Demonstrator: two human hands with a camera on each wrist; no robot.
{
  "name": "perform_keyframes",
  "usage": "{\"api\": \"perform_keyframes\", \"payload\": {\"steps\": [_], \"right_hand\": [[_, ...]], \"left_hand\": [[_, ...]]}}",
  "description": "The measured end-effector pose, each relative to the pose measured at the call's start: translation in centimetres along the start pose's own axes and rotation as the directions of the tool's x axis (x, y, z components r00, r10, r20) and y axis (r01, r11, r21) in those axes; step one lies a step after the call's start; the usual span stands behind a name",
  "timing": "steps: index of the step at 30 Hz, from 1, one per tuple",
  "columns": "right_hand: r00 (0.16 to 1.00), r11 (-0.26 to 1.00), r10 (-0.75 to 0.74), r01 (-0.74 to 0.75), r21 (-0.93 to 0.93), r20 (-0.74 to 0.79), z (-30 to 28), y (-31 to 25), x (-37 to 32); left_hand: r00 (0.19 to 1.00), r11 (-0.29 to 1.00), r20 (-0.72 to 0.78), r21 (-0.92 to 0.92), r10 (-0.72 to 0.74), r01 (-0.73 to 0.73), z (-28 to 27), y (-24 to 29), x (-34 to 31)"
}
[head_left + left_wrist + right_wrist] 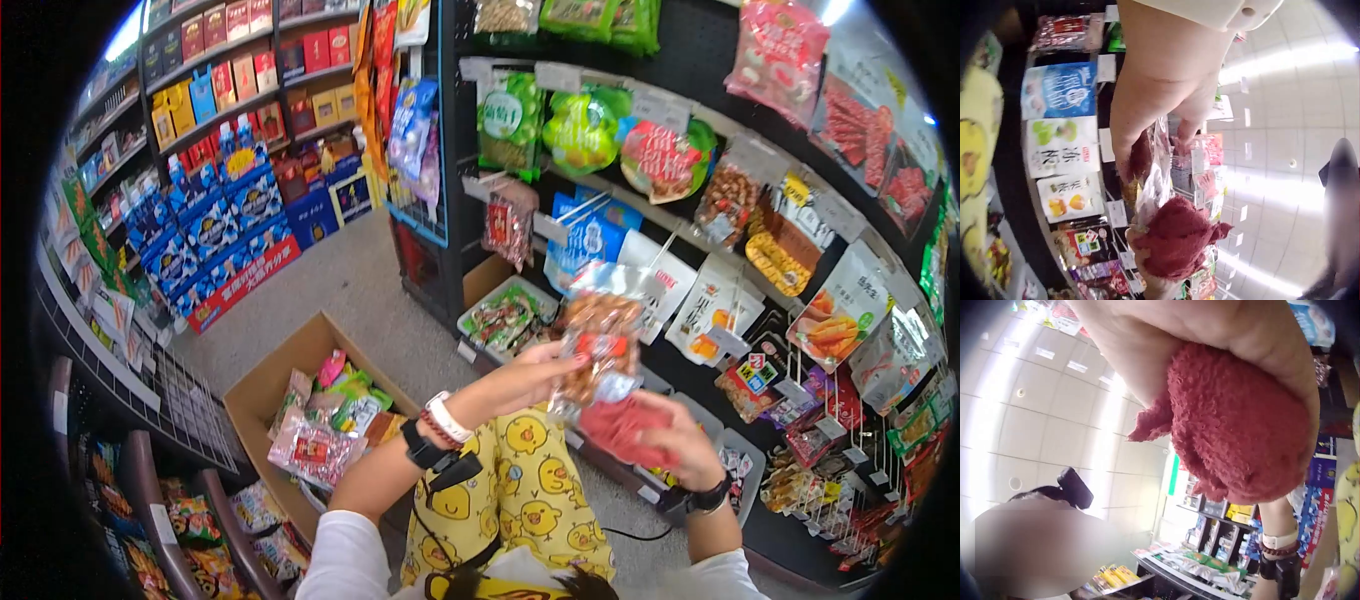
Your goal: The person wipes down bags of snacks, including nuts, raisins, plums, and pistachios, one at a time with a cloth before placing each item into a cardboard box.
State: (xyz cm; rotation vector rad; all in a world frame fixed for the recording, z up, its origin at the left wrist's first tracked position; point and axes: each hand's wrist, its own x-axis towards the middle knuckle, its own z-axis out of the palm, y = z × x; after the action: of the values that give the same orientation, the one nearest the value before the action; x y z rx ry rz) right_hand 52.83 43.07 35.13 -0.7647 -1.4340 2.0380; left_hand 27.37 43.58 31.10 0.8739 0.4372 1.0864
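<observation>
In front of the seated person's lap, the left hand [520, 378] grips a clear snack bag [603, 318] with brown pieces inside and a red label. The right hand [688, 448] holds a crumpled dark-red cloth [625, 425] against the bag's lower end. In the left wrist view the cloth [1175, 240] is bunched below the shiny plastic of the bag [1159, 181]. Up close in the right wrist view, the terry-like cloth [1235, 425] fills the palm, and the fingertips are mostly hidden behind it.
An open cardboard box [325, 330] with several snack packets stands on the floor at the left. Hanging snack bags [580, 130] line the rack ahead and right. Grey bins [510, 290] of small packets sit at its foot. Blue stacked boxes [215, 235] stand far left.
</observation>
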Motion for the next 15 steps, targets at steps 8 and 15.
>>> {"api": "perform_keyframes", "payload": {"steps": [8, 15], "right_hand": [[0.873, 0.905, 0.421, -0.390, -0.168, 0.244, 4.4, 9.8, 1.4], [0.879, 0.657, -0.475, 0.384, -0.649, 0.040, 6.7, 13.8, 6.3]], "left_hand": [[0.835, 0.981, -0.547, -0.123, 0.058, -0.149, -5.4, -6.8, -12.6], [0.691, 0.942, -0.683, -0.013, 0.237, -0.335, -7.7, -9.6, -14.0]]}}
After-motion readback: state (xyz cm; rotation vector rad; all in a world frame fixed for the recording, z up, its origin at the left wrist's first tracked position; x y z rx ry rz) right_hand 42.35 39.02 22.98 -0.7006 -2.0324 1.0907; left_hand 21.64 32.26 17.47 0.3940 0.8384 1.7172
